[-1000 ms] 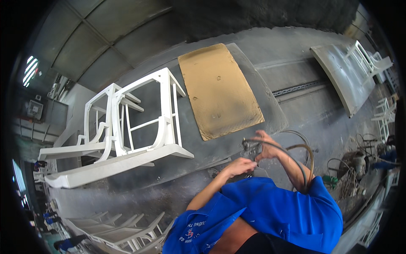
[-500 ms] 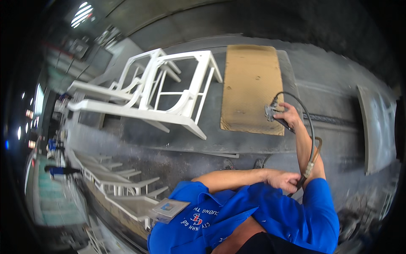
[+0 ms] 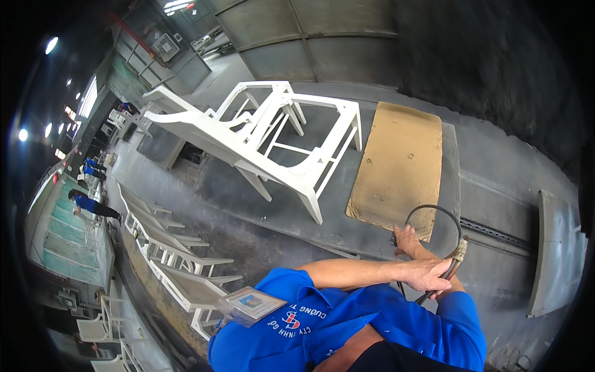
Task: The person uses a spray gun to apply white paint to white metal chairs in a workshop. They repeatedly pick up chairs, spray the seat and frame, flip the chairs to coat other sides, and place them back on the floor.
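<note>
My left hand [image 3: 429, 276] is closed around a dark air hose [image 3: 444, 212] close to its taped coupling [image 3: 459, 251], in front of my chest. My right hand [image 3: 406, 240] grips a spray gun [image 3: 393, 239], most of it hidden behind the fingers and only a small dark part showing. That hand is by the near right corner of a brown cardboard sheet [image 3: 396, 164], which lies on a grey platform [image 3: 297, 226]. From the gun the hose arches up and back to the coupling. Left of the cardboard, two white chair frames [image 3: 248, 146] rest on the platform.
A row of pale chairs [image 3: 176, 260] stands along the floor at left. A grey panel [image 3: 555, 254] leans at far right, with a chain track [image 3: 496, 232] running toward it. Behind the platform rises a metal wall [image 3: 322, 40]. A person in blue [image 3: 93, 204] is far left.
My right hand has drawn back toward my body with the spray gun, off the cardboard's middle. My left hand has come up slightly along the hose. The view has tilted and shifted.
</note>
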Available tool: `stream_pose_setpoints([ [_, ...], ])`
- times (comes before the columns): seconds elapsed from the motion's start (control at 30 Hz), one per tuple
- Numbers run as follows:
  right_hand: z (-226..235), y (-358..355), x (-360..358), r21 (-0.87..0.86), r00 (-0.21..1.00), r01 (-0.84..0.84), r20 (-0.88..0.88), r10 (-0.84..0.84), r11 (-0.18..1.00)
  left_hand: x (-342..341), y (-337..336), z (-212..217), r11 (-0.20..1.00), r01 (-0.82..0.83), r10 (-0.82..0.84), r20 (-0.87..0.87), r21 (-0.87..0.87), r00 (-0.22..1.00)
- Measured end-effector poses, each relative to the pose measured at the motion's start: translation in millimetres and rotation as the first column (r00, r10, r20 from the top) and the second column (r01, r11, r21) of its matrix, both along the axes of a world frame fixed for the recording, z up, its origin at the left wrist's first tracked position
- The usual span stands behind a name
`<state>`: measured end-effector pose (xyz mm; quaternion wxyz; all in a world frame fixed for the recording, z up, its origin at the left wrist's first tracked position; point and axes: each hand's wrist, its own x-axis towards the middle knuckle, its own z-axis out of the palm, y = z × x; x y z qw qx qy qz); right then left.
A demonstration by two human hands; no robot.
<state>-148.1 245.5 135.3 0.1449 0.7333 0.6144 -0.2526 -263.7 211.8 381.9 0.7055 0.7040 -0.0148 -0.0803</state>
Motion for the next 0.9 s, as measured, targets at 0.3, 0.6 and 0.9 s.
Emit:
stream_pose_setpoints([
  [0.3,54,55,27,0.130,0.924,0.344,-0.221,-0.311,0.930,-52,55,23,0.839,0.061,-0.122,0.077,0.541,0.990],
  [0.6,262,40,50,0.338,0.323,0.877,-0.941,0.102,0.341,-298,225,204,-0.585,-0.806,-0.201,0.979,-0.089,0.038],
  [0.9,391,18,52,0.622,0.616,0.778,-0.730,0.296,-0.088,-333,310,218,-0.564,-0.810,-0.009,0.979,0.163,0.203],
])
